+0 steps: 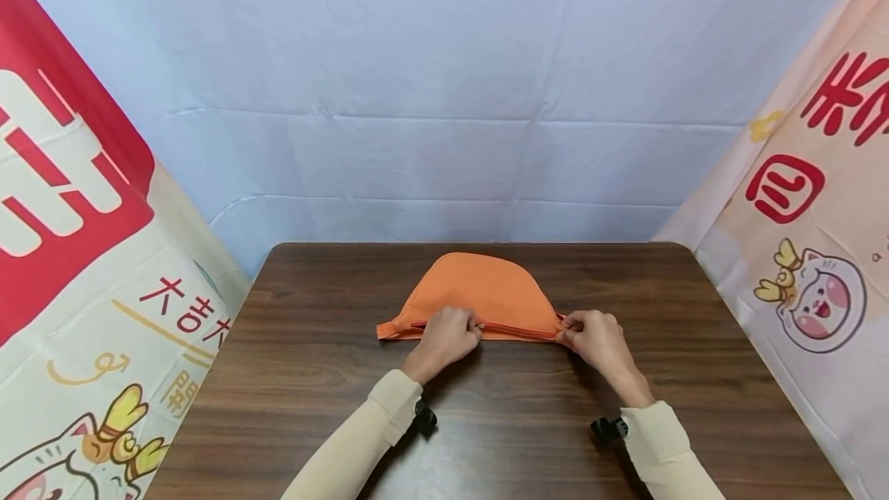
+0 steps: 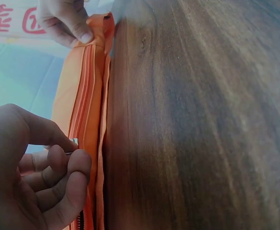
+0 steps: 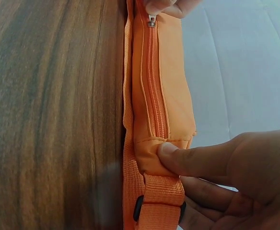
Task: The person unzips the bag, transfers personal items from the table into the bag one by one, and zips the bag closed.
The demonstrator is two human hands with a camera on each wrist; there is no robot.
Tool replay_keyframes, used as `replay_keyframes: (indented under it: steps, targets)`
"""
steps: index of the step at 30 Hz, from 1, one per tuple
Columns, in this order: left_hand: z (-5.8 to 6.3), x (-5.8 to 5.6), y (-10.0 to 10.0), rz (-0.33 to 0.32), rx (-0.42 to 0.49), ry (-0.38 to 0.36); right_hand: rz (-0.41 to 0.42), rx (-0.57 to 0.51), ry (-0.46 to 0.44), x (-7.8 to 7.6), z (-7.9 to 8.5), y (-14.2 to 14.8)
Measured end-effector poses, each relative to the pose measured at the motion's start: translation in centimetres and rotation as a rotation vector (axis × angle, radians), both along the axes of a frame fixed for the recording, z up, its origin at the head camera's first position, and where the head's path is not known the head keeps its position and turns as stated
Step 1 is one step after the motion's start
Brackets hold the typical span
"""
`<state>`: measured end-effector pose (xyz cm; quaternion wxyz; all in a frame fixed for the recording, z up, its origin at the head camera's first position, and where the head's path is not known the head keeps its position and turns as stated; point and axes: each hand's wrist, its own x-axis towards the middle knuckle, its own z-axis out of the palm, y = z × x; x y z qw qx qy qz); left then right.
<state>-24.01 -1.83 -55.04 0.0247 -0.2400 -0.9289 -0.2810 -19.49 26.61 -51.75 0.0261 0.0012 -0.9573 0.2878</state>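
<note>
An orange fabric bag (image 1: pixel 486 284) with a curved top lies on the table, its zipper (image 3: pixel 154 81) running along the near edge. My left hand (image 1: pixel 450 336) pinches the small metal zipper pull (image 3: pixel 152 21) around the middle of that edge. In the right wrist view the zipper teeth are closed between the pull and the right end; in the left wrist view a dark gap shows on the left hand's side. My right hand (image 1: pixel 596 336) grips the bag's right end, thumb on top, beside the orange webbing strap (image 3: pixel 161 201) with its black buckle (image 3: pixel 139 208).
The brown wooden table (image 1: pixel 312 423) ends at a pale cloth backdrop (image 1: pixel 444 99). Printed cloths with red characters hang at the left (image 1: pixel 174 253) and right (image 1: pixel 785 315). Black wrist cameras sit at the left cuff (image 1: pixel 425 418) and right cuff (image 1: pixel 608 430).
</note>
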Motion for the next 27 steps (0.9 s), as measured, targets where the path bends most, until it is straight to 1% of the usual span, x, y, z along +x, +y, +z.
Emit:
replay_keyframes:
  steps: [12, 20, 27]
  targets:
    - [-0.2, -0.1, -0.3, 0.017, -0.003, -0.021, -0.018, 0.002, 0.0, -0.1, -0.3, 0.0]
    - [0.0, -0.1, -0.9, 0.026, 0.011, -0.04, -0.013, 0.006, -0.003, -0.1, -0.2, 0.0]
    - [-0.2, -0.2, -1.4, 0.032, 0.019, -0.051, -0.02, 0.006, -0.004, -0.1, -0.2, 0.0]
